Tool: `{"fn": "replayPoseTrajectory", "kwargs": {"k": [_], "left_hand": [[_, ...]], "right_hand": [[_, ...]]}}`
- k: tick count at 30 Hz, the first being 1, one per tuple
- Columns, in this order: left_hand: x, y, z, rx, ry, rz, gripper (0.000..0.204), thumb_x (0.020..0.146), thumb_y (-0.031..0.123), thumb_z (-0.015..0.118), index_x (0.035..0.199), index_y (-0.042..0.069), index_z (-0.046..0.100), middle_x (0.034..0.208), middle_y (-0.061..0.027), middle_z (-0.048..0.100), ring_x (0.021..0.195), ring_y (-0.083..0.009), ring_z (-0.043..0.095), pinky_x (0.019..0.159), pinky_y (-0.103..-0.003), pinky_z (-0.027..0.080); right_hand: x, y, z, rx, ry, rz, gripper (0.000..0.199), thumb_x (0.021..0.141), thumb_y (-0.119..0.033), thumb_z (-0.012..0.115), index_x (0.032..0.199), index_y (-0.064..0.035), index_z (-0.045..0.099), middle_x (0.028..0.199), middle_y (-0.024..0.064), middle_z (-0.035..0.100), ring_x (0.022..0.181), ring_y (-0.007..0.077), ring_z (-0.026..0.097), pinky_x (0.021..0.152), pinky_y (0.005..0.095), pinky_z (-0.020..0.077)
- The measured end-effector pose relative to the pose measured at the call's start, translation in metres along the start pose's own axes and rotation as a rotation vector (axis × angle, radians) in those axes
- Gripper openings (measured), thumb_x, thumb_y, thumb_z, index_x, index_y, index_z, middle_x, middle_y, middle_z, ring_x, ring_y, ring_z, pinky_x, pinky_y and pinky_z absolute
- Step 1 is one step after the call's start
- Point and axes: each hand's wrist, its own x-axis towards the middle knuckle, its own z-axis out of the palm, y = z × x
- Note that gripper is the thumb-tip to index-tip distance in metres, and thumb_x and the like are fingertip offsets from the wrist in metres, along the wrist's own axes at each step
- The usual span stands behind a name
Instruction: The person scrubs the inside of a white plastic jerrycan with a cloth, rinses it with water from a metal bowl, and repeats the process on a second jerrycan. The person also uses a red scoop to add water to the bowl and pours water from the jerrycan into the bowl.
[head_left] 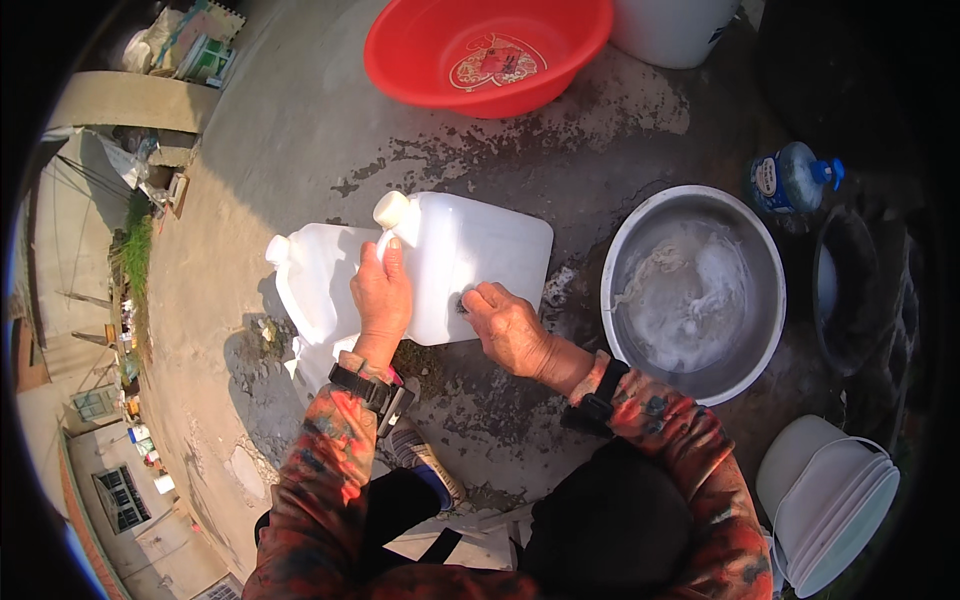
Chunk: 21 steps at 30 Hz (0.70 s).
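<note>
My left hand [383,295] is wrapped round the handle of a white plastic jug [490,250] with a cream screw cap. The jug is tilted over the ground in front of me. My right hand [508,328] is closed, its fingertips pressed to the jug's lower side. A small dark wad [463,302] shows at those fingertips, mostly hidden, so its exact kind is unclear. A second white jug [325,275], also capped, stands close by on the left, partly behind my left hand.
Right of the jugs sits a metal basin [612,275] of cloudy, foamy water with pale cloth in it. Beyond are a red plastic basin [575,50] and a blue-capped pump bottle [785,178]. White buckets [815,490] lie at lower right. The concrete [290,130] has wet patches.
</note>
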Motion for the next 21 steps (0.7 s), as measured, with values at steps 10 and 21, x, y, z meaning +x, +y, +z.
{"fn": "replayPoseTrajectory", "kwargs": {"k": [10,21], "left_hand": [[0.003,0.004,-0.001,0.018,-0.014,0.001,0.034,0.106,0.032,0.051,0.099,-0.001,0.053,0.077,-0.0258,0.068,0.079,-0.0504,0.066,0.067,-0.057,0.049],[0.004,0.006,-0.001,0.037,-0.011,0.012,0.035,0.106,0.034,0.051,0.099,0.000,0.053,0.079,-0.0261,0.068,0.079,-0.0502,0.066,0.067,-0.056,0.050]], "right_hand": [[0.000,0.013,0.009,-0.103,-0.046,-0.032,0.026,0.077,0.003,0.064,0.099,-0.0048,0.055,0.096,0.0125,0.058,0.092,0.0330,0.064,0.079,0.0443,0.0575],[0.000,0.004,0.009,-0.194,-0.025,-0.125,0.036,0.072,0.000,0.067,0.106,-0.0047,0.055,0.096,0.0129,0.058,0.090,0.0314,0.066,0.074,0.0418,0.0586]]}}
